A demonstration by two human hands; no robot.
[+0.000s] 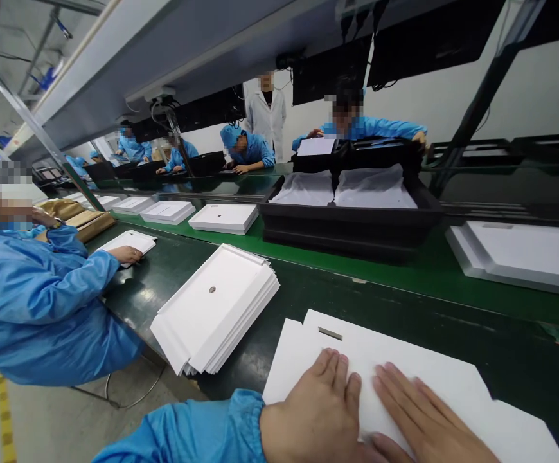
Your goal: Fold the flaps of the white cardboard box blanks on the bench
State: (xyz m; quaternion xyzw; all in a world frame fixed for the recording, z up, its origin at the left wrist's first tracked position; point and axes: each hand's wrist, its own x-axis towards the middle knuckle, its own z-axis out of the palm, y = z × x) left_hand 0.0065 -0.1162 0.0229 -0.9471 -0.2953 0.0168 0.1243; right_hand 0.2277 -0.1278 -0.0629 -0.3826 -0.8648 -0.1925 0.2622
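A flat white die-cut cardboard sheet [405,366] with a small slot lies on the dark green workbench [337,296] in front of me. My left hand [315,411] rests flat on its near part, fingers together and stretched out. My right hand [424,418] lies flat on the same sheet just to the right, fingers pointing up-left. Neither hand grips anything. A stack of similar white cardboard blanks [216,308] with a small round hole sits to the left of my left hand.
A black tray [351,222] holding white bags stands on the green conveyor belt behind, with white flat boxes [224,217] to its left and one [525,254] at right. A co-worker in blue [38,296] sits at left, hand on a white sheet. Other people work across the line.
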